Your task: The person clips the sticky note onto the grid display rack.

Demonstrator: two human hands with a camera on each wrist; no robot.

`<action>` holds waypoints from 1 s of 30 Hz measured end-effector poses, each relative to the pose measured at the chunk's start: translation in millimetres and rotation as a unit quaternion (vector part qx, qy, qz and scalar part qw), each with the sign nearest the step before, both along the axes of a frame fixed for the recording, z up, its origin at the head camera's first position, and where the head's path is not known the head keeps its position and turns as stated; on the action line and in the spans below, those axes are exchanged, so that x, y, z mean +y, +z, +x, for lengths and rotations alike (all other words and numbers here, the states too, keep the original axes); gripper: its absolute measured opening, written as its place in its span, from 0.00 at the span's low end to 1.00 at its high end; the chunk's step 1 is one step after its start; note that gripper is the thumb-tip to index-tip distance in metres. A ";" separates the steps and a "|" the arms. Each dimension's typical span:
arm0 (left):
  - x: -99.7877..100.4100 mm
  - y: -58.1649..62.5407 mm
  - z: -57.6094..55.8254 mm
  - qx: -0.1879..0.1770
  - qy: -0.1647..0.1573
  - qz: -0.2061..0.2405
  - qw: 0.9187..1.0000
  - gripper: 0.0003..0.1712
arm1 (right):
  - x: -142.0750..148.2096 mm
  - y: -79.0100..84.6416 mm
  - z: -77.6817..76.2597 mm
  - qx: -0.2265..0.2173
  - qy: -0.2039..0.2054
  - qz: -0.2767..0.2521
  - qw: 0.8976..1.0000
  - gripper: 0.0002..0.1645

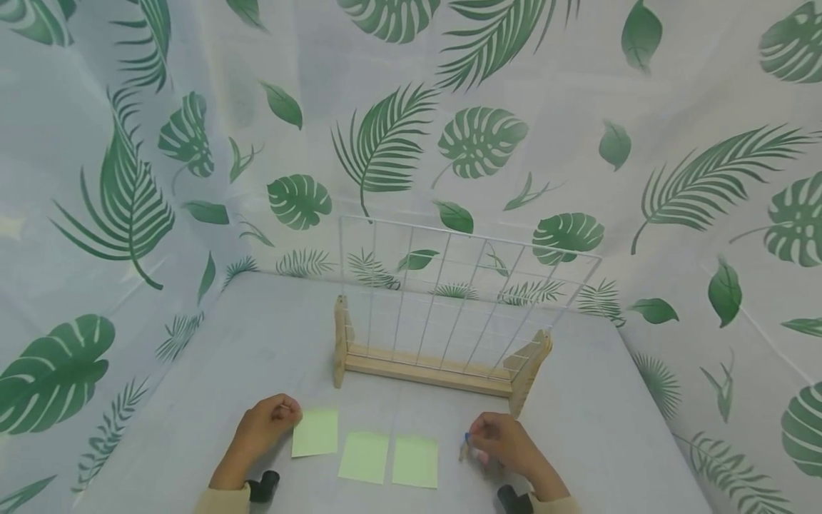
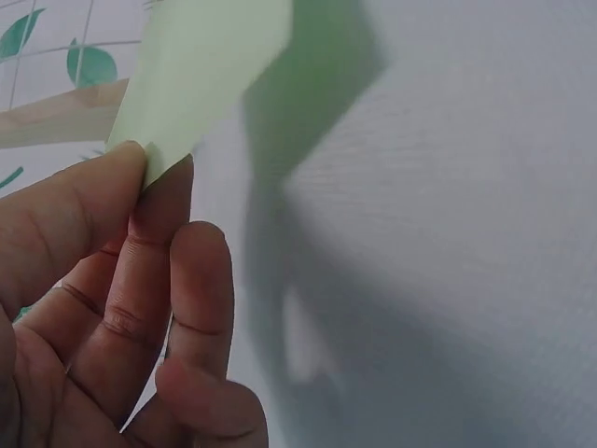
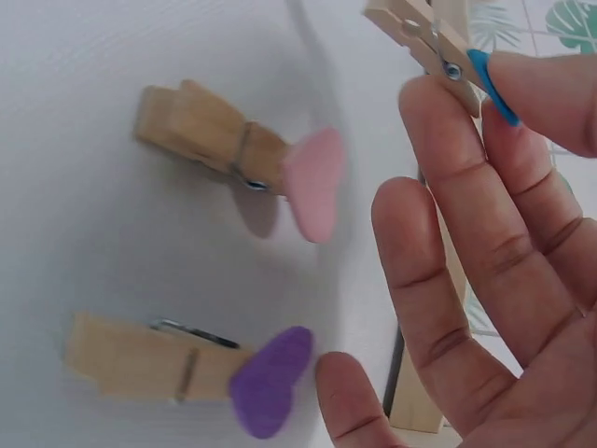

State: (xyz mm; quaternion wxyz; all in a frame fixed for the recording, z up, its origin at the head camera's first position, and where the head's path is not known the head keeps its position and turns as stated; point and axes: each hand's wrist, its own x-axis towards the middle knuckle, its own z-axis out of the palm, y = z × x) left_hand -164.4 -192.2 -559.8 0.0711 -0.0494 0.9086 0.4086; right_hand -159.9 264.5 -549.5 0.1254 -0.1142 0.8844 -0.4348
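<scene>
Gathering seems in hand: at lower left, the left hand pinches the leftmost note; at lower right, the right hand pinches a blue-tipped peg. Next likely calls for lifting both, fingers firm, towards the central rack.

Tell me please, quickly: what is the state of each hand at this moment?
Left hand: closed, holding a light green paper note by its corner.
Right hand: closed, holding a wooden clothespin near its blue end.

Left wrist view crops green note; head view's bottom crops sleeves.
</scene>
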 end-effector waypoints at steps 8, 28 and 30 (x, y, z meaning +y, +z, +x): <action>-5.6 4.9 -0.7 0.012 0.014 0.021 1.000 0.06 | -0.8 9.2 -1.0 0.010 -0.012 0.010 1.000 0.06; -1.2 23.3 1.8 0.037 0.048 0.086 0.994 0.11 | -4.1 27.0 -7.7 0.070 -0.015 -0.054 0.996 0.09; -0.9 25.7 2.1 0.042 0.051 0.094 0.993 0.10 | -4.3 28.8 -8.3 0.082 -0.011 -0.051 0.995 0.12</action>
